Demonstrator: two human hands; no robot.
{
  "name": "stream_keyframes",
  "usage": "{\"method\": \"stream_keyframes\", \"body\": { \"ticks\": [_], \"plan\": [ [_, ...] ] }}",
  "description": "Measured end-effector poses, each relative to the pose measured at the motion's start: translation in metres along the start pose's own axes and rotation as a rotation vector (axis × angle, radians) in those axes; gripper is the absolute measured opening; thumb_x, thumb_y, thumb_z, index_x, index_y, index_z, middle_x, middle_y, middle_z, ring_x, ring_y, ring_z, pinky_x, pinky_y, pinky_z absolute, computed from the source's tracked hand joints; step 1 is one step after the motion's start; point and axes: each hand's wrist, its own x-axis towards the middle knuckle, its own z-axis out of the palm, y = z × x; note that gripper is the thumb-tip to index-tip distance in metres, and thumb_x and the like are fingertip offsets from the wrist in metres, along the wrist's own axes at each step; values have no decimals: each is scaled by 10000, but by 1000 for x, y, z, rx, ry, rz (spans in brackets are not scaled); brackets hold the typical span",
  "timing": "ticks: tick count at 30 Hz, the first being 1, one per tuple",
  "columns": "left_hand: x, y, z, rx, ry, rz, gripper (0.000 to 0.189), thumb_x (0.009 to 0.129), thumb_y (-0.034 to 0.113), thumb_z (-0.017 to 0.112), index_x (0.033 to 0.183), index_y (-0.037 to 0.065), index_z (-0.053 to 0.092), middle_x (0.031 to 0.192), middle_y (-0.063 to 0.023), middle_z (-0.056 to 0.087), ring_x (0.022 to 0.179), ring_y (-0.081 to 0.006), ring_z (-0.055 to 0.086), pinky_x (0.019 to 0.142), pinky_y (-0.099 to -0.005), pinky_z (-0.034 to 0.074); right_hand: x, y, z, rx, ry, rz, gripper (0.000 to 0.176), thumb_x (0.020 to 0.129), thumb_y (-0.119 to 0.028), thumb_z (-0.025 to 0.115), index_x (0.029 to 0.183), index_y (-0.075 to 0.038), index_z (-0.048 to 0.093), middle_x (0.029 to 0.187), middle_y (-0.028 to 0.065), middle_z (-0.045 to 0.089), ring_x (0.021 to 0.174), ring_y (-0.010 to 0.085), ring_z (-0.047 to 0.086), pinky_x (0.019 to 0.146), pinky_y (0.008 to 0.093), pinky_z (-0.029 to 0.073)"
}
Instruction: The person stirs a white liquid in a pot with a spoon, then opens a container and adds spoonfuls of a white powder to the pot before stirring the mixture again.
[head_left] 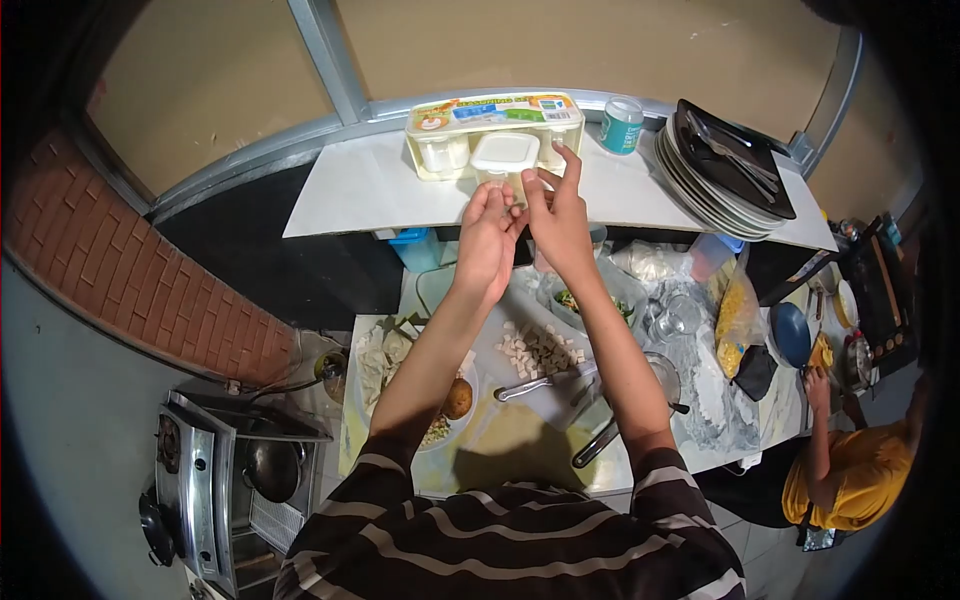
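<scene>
At the far shelf, left hand (487, 238) and right hand (556, 218) meet at the fingertips before the lidded tub (505, 156); I cannot tell if they hold anything. Opening it likely needs 1 steadying grip.

A stack of plates (700, 200) is sitting beside a teal jar (622, 125). A wok (272, 465) is resting on the stove (195, 490), lower left.

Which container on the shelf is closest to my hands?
The small tub with the plain white lid, just beyond the right hand; the large labelled pack stands behind it, the teal jar farther right.
</scene>
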Motion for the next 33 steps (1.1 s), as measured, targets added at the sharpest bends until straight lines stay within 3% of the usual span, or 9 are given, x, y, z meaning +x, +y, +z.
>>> {"method": "stream_keyframes", "body": {
  "ticks": [14, 17, 20, 21, 23, 25, 30, 32, 33],
  "plan": [
    [52, -6, -12, 253, 24, 76, 187, 1062, 205, 408, 1134, 73, 519, 1066, -41, 554, 972, -169, 598, 853, -335, 509, 11, 13, -3, -26, 6, -100, 532, 946, -151, 584, 1386, -29, 311, 1182, 282, 583, 974, 317, 667, 805, 378, 536],
    [55, -2, -3, 399, 97, 60, 199, 1052, 213, 425, 1110, 37, 497, 1034, -81, 531, 726, -219, 663, 594, -335, 566, -40, -3, -40, -35, 19, -203, 486, 912, -101, 613, 1338, 1, 402, 1203, 226, 572, 1064, 294, 600, 893, 372, 480],
    [58, -3, -2, 376, 117, 102, 183, 1044, 144, 411, 1181, 62, 321, 1071, -129, 516, 744, -282, 679, 619, -362, 580, -111, -5, -93, -181, 79, -187, 470, 908, -67, 618, 1339, 4, 446, 1158, 149, 567, 1051, 228, 573, 902, 338, 466],
    [55, -1, 0, 376, 139, 79, 269, 1024, 97, 451, 1224, 68, 273, 1118, -185, 528, 837, -309, 672, 729, -403, 579, -134, 3, -113, -186, 92, -99, 458, 911, -55, 606, 1340, -6, 452, 1145, 143, 567, 1039, 221, 576, 894, 321, 469],
    [60, -1, -6, 376, 143, 102, 302, 1015, 85, 458, 1243, 70, 260, 1132, -192, 521, 837, -311, 668, 741, -406, 581, -168, 15, -158, -300, 91, 51, 437, 904, -33, 610, 1321, -32, 480, 1038, 109, 580, 910, 178, 580, 787, 296, 476],
    [56, -7, -15, 374, 153, 146, 383, 994, 62, 480, 1283, 80, 229, 1157, -200, 505, 837, -313, 662, 758, -411, 580, -183, 23, -204, -545, 60, 109, 357, 904, -70, 610, 1248, -45, 519, 985, 147, 574, 843, 282, 581, 750, 351, 469],
    [-88, -28, 2, 440, 218, 349, 521, 955, 125, 594, 1323, 90, 226, 1182, -153, 485, 806, -247, 640, 699, -336, 539, -233, 86, -282, -987, -69, 116, 296, 903, -136, 617, 1167, -42, 522, 991, 228, 582, 898, 425, 575, 799, 455, 470],
    [-150, -85, -33, 659, 21, 34, 464, 948, 173, 619, 1286, 63, 321, 1185, -125, 498, 764, -226, 620, 687, -337, 520, -253, 111, -293, -993, -212, 292, 317, 897, -172, 634, 1151, -37, 501, 985, 252, 601, 941, 438, 594, 810, 512, 471],
    [-171, -114, -62, 995, -193, 94, 438, 936, 275, 660, 1218, 31, 430, 1105, -129, 545, 797, -200, 620, 717, -330, 506, -255, 113, -289, -1034, -273, 422, 337, 899, -214, 638, 1148, -43, 486, 959, 255, 637, 928, 453, 620, 801, 511, 499]
  ]
}}
